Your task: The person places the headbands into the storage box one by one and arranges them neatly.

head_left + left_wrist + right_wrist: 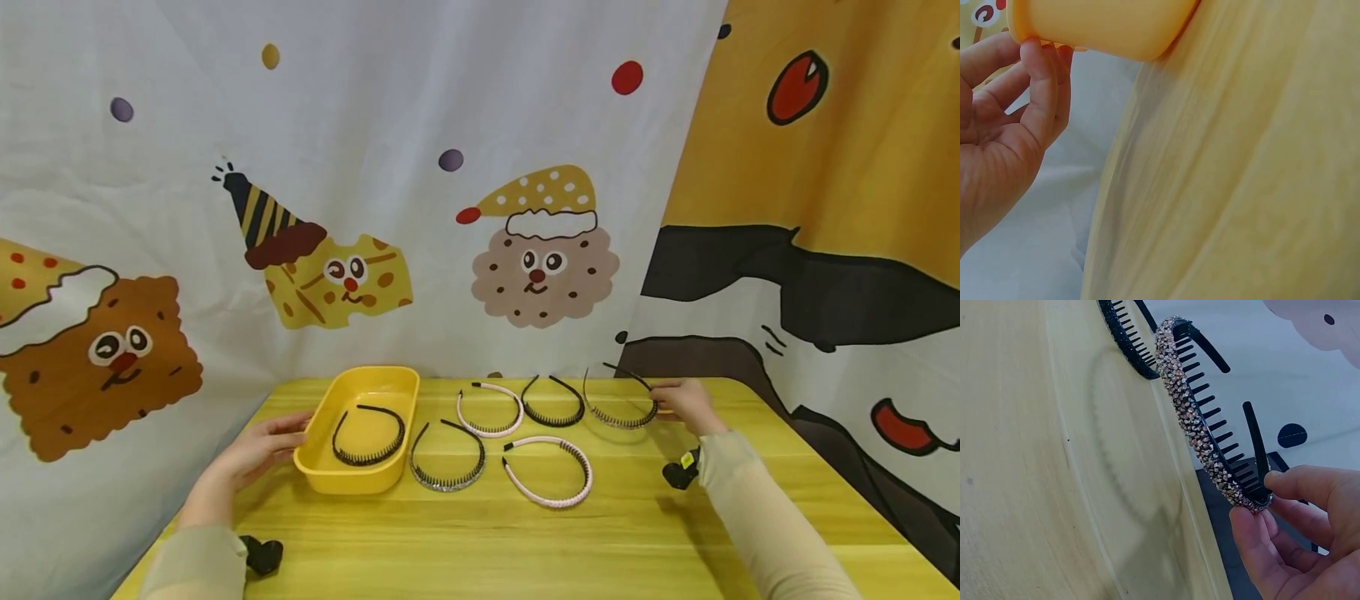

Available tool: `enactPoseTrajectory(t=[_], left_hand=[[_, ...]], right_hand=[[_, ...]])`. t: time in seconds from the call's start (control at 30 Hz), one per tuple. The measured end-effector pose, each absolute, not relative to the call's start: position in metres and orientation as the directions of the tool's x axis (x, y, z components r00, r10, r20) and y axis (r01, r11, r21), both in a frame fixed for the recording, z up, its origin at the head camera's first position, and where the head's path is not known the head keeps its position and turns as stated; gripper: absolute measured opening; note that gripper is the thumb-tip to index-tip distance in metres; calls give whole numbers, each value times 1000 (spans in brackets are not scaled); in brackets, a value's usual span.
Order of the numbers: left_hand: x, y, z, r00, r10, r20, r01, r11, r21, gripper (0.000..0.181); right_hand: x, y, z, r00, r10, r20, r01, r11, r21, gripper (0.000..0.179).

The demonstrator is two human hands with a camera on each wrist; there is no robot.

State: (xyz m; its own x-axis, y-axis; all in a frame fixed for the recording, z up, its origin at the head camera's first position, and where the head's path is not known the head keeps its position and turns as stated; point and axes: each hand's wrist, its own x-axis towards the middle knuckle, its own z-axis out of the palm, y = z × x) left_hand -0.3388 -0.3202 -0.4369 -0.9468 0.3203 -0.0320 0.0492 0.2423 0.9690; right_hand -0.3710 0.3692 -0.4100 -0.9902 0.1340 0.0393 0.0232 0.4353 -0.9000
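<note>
Headband [1194, 431] thick with glittering stones is in your right grip [678, 406], over the back right part of the bench [450, 550]. You pinch it near one end, with your fingertips narrow about the band; its black teeth face inward. It is held up off the wood, and its shadow falls below it.

Your left grip [273, 442] is at the left side of the yellow basket [348, 482], with bent fingers lightly pinching the rim. The basket stands on the bench, and inside it lies one black headband [367, 461] with teeth.

Between your hands you have four more bands on the bench. Just right of the basket is a silver-edged headband [448, 486]. Behind it, to the right, lies a slim pink headband [491, 433], and next to that a dark headband [557, 422], close to the one you hold. Nearer to you is a pale pink braided headband [562, 503], its ends pointing left.

You wear pale sleeves [772, 517] and a black device [681, 473] at each wrist. Behind the bench hangs a white curtain [420, 75] printed with cartoon biscuits and cheese in party hats.
</note>
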Motion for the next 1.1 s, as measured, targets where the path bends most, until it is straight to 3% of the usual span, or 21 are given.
enactPoseTrajectory(t=[1.1], left_hand=[[-339,-321,-437,-946,321,-32,51,248,967,65]], right_hand=[[-376,351,-394,-992,122,37,18,420,-907,42]])
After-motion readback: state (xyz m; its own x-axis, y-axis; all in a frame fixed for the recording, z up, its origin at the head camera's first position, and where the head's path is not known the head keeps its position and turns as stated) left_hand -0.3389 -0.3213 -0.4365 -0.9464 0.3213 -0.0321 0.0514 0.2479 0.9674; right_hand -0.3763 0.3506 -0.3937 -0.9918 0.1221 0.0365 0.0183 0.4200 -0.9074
